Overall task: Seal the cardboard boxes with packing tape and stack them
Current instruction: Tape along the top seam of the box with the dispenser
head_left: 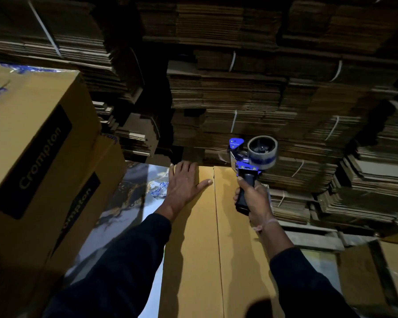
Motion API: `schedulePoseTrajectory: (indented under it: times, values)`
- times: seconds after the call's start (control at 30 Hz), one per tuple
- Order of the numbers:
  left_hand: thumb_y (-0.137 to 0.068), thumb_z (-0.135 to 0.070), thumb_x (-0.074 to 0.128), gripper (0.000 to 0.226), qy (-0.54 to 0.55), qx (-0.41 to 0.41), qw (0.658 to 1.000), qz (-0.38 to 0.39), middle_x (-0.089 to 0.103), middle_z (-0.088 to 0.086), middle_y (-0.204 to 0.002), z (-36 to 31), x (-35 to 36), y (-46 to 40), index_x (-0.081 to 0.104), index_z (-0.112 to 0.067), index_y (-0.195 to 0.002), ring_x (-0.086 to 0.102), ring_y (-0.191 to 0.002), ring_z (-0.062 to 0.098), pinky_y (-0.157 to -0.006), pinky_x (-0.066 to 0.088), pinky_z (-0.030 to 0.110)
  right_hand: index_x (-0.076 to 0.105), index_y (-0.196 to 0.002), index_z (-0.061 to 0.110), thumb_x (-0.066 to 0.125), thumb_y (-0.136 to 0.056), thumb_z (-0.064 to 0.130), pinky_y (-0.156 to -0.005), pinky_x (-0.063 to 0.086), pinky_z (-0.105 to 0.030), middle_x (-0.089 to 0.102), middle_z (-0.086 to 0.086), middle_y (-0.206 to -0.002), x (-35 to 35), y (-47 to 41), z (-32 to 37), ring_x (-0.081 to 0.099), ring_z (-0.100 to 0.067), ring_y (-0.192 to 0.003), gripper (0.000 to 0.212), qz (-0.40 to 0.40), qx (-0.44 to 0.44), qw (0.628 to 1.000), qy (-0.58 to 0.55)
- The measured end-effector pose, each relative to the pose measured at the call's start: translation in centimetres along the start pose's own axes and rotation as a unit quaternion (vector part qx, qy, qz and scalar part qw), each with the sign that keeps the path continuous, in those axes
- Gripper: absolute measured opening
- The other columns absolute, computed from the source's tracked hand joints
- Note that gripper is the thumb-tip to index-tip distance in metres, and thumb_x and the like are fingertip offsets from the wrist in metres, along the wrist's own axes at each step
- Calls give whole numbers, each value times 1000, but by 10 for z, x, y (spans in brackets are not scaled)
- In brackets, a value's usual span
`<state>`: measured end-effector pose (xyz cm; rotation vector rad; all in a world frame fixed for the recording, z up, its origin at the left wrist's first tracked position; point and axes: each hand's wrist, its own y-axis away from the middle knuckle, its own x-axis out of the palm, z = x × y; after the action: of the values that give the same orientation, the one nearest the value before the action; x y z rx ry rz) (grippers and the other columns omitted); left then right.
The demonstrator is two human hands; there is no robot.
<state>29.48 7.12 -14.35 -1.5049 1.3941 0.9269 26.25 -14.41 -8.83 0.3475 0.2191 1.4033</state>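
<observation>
Box [193,237] lay untaped, left hand [184,182] flat on its flap, right hand [254,200] gripping tape dispenser [251,157] at one o'clock; next, press tape onto the seam's far end.

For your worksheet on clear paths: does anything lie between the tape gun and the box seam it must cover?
Nothing visible does. The tape gun hangs above the seam's far end; the left hand presses beside it.

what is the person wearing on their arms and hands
Both arms are covered by long dark sleeves, navy or black in this dim light, ending at the wrists. The left hand and right hand are bare, with no gloves. A thin, pale band circles the right wrist. No rings or watch are visible.
</observation>
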Motion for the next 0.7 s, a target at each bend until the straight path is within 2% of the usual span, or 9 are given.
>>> schedulePoseTrajectory:
  times: [0.13, 0.27, 0.33, 0.4, 0.47, 0.57, 0.7]
  values:
    - [-90, -73, 57, 81, 73, -14, 997, 2, 51, 7, -148, 4, -4, -11, 42, -21, -151, 39, -142, 27, -126, 15, 46, 61, -116, 13, 66, -100, 27, -66, 57, -38, 67, -8, -77, 16, -14, 16, 65, -20, -64, 21, -28, -28, 994, 107]
    - [-85, -66, 71, 97, 142, -29, 989, 8, 48, 8, -152, 7, -7, -24, 30, -18, -159, 40, -143, 28, -125, 15, 43, 65, -98, 19, 67, -93, 35, -62, 63, -49, 73, -9, -74, 36, -37, 26, 69, -24, -56, 18, -77, -58, 957, 275]
    - [-83, -62, 76, 103, 161, -26, 987, 12, 44, 8, -156, 7, -10, -30, 25, -18, -161, 37, -146, 27, -126, 13, 42, 65, -97, 22, 67, -91, 40, -67, 64, -49, 74, -6, -79, 46, -38, 29, 73, -25, -65, 19, -100, -75, 928, 352]
    - [-81, -56, 81, 105, 180, -21, 983, 18, 38, 8, -160, 6, -12, -37, 24, -19, -162, 32, -149, 27, -126, 15, 43, 66, -106, 19, 67, -95, 38, -72, 55, -38, 71, -2, -94, 53, -34, 31, 68, -24, -85, 22, -127, -93, 891, 426]
    - [-80, -49, 85, 105, 202, -15, 979, 29, 35, 7, -162, 4, -13, -42, 26, -18, -161, 31, -150, 28, -126, 23, 46, 64, -113, 16, 67, -98, 36, -73, 47, -34, 66, -3, -102, 58, -32, 30, 63, -24, -93, 25, -153, -99, 867, 463]
    - [-79, -39, 88, 96, 229, 8, 972, 46, 42, 8, -156, -1, -14, -49, 35, -17, -156, 40, -144, 28, -118, 36, 44, 64, -117, 16, 68, -96, 38, -83, 56, -43, 71, -9, -110, 63, -30, 27, 67, -31, -103, 31, -179, -101, 851, 483]
    - [-82, -32, 87, 82, 253, 9, 965, 70, 49, 7, -151, -10, -20, -53, 43, -19, -150, 47, -139, 28, -115, 39, 47, 63, -117, 18, 67, -94, 38, -85, 58, -46, 71, -8, -109, 70, -22, 26, 67, -31, -102, 31, -197, -100, 839, 497]
